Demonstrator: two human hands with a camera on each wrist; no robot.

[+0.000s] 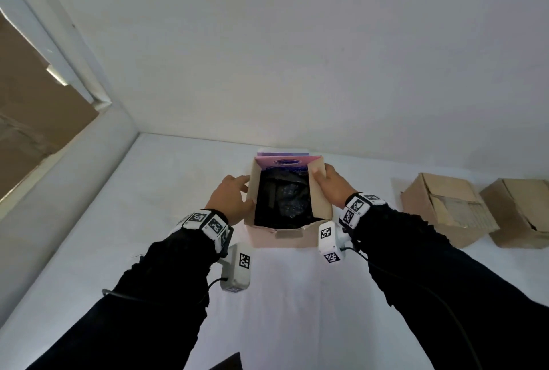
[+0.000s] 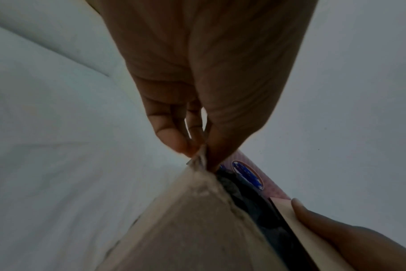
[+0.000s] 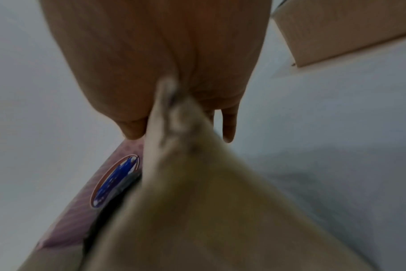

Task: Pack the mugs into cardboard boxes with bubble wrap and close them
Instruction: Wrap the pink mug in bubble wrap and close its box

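An open cardboard box [image 1: 289, 236] stands on the white table in front of me, its far flap pink with a blue oval print [image 1: 286, 162]. Dark bubble wrap [image 1: 283, 200] fills its inside; no mug shows. My left hand [image 1: 234, 196] grips the left side flap [image 2: 197, 210], thumb inside and fingers outside. My right hand [image 1: 329, 182] pinches the right side flap [image 1: 319, 194], which leans inward over the box. In the right wrist view that flap [image 3: 197, 192] runs blurred between thumb and fingers. The right thumb [image 2: 313, 216] also shows in the left wrist view.
Two brown cardboard boxes [image 1: 448, 209] [image 1: 520, 212] with folded flaps sit on the table at the right. A white wall runs behind the table, and another white panel [image 1: 74, 162] borders it on the left. A dark object [image 1: 230, 362] peeks in at the near edge.
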